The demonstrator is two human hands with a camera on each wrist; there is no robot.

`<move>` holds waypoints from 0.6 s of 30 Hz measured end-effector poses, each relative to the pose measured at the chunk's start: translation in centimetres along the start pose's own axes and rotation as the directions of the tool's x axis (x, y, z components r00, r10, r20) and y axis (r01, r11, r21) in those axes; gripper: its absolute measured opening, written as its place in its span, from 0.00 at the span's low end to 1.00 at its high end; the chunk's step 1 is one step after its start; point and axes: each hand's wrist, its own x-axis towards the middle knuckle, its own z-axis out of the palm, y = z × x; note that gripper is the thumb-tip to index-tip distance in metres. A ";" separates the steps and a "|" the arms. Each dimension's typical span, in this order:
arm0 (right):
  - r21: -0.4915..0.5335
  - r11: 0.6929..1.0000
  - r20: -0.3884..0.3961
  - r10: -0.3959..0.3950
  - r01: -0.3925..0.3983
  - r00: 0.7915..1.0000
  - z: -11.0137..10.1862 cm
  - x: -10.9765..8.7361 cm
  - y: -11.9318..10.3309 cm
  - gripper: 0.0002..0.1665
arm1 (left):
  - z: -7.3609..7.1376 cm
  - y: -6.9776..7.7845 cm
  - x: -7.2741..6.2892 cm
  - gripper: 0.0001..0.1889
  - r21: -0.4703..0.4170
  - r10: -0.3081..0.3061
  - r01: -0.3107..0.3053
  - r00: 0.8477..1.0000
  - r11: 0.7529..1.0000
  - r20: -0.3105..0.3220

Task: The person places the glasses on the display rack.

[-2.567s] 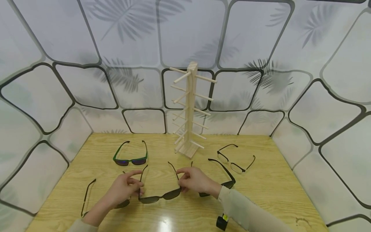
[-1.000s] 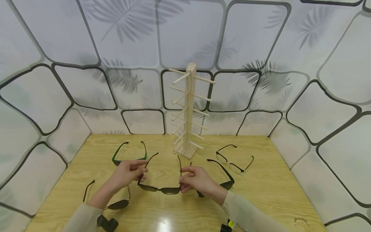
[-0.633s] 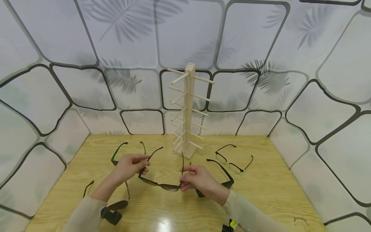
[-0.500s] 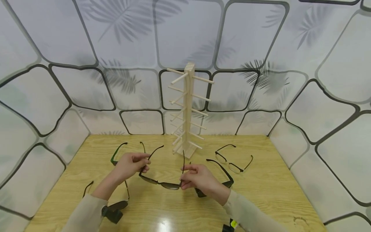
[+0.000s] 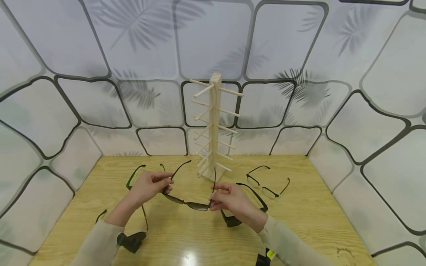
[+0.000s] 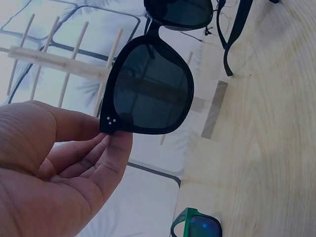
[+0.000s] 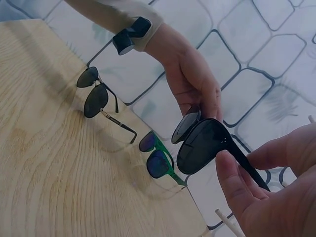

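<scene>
Both hands hold one pair of black sunglasses (image 5: 198, 206) up off the table, temples unfolded and pointing away toward the rack. My left hand (image 5: 151, 188) pinches the left temple close to its hinge; in the left wrist view thumb and fingers meet at the frame's corner, marked by small silver dots. My right hand (image 5: 233, 201) pinches the other temple near its hinge, as the right wrist view also shows. Just beyond stands a wooden rack (image 5: 214, 122) with bare pegs in rows on both sides.
Green-framed sunglasses (image 7: 158, 163) lie at the left, partly behind my left hand in the head view. Metal-framed sunglasses (image 7: 96, 100) sit nearer on the left. At right are thick black sunglasses (image 5: 233, 221) and half-rim eyeglasses (image 5: 263, 186). A patterned backdrop (image 5: 149, 136) encloses the wooden table (image 5: 186, 240).
Both hands have raised the black sunglasses and carried them away from me toward the rack, slightly to the right. The other glasses have stayed in place.
</scene>
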 end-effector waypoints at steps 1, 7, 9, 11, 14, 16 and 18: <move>0.003 1.000 0.002 -0.005 0.005 1.000 0.0 0.0 -0.1 0.29 | 0.0 0.1 0.1 0.22 -0.002 0.002 -0.002 1.000 1.000 -0.003; 0.003 0.999 -0.010 -0.035 0.035 0.999 0.0 0.1 -0.3 0.29 | 0.1 0.6 0.6 0.21 -0.009 -0.009 0.009 0.999 1.000 -0.037; 0.003 0.999 -0.019 -0.042 0.042 0.999 -0.1 0.1 -0.5 0.30 | 0.1 0.8 0.8 0.21 0.002 -0.019 0.019 0.998 1.000 -0.053; 0.009 0.999 -0.022 -0.041 0.041 0.999 -0.1 0.1 -0.7 0.31 | 0.2 0.9 1.1 0.21 0.014 -0.028 0.029 0.997 0.999 -0.068; 0.029 0.999 -0.026 -0.030 0.030 0.999 -0.2 0.2 -1.1 0.34 | 0.2 1.0 1.5 0.20 0.034 -0.036 0.039 0.995 0.999 -0.088; 0.041 0.999 -0.029 -0.027 0.029 0.999 -0.3 0.3 -1.2 0.34 | 0.1 1.1 1.8 0.20 0.047 -0.030 0.035 0.994 0.998 -0.100; 0.053 0.998 -0.037 -0.030 0.032 0.999 -0.3 0.4 -1.3 0.33 | 0.2 1.2 2.1 0.20 0.061 -0.015 0.022 0.994 0.998 -0.107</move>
